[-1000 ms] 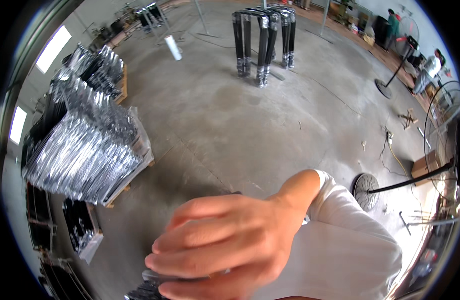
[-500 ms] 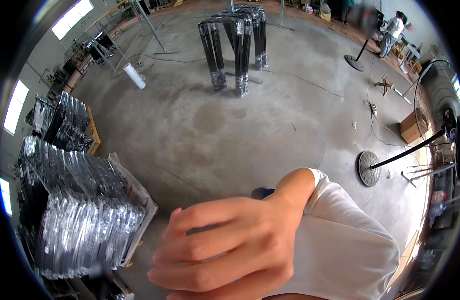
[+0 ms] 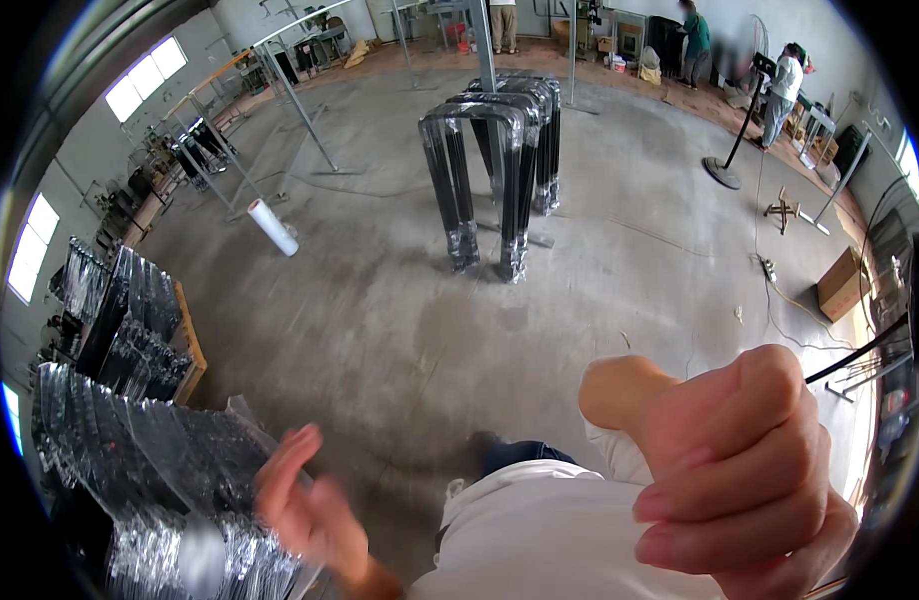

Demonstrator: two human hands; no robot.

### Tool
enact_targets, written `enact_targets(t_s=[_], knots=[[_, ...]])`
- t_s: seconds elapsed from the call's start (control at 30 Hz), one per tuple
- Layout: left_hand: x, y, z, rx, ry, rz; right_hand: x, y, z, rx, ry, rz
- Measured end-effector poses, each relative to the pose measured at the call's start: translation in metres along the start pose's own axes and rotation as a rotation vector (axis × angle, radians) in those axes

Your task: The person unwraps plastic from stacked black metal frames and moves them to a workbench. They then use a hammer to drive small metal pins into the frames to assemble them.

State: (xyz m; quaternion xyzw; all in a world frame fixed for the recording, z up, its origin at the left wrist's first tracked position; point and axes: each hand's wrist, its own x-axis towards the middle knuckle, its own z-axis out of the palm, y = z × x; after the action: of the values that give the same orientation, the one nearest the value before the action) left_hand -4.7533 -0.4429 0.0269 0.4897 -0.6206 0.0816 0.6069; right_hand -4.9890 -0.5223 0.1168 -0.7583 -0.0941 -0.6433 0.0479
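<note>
My right hand [image 3: 750, 470] is raised close at the lower right, its arm bent and its fingers curled into the palm. Whatever it may hold is hidden. At the lower left my left hand [image 3: 315, 510] is smeared by motion, fingers stretched out and somewhat apart, with nothing seen in it. Beside that hand lies a stack of black bars wrapped in clear film [image 3: 150, 440], partly covered by it in this view. Ahead on the floor stand several black U-shaped frames [image 3: 470, 190] with film around them, upright around a grey metal post.
A white film roll [image 3: 273, 228] stands tilted on the concrete floor. Another wrapped stack [image 3: 145, 310] rests on a wooden pallet [image 3: 193, 350] at left. Cables, a cardboard box [image 3: 842, 284] and a fan stand [image 3: 722, 172] are at right. People work along the far wall.
My right hand has moved from the lower middle to the right, and its fingers have curled in. My left hand has come into view. The view has tilted up, showing more of the far wall.
</note>
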Motion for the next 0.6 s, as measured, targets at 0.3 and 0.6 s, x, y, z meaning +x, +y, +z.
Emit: enact_targets(t_s=[0.3, 0.6], knots=[[0.15, -0.086, 0.048, -0.153, 0.328, 0.84, 0.002, 0.133, 0.062, -0.144, -0.026, -0.063], [0.217, -0.285, 0.084, -0.199, 0.353, 0.678, -0.024, 0.282, 0.12, -0.513, -0.092, 0.233]])
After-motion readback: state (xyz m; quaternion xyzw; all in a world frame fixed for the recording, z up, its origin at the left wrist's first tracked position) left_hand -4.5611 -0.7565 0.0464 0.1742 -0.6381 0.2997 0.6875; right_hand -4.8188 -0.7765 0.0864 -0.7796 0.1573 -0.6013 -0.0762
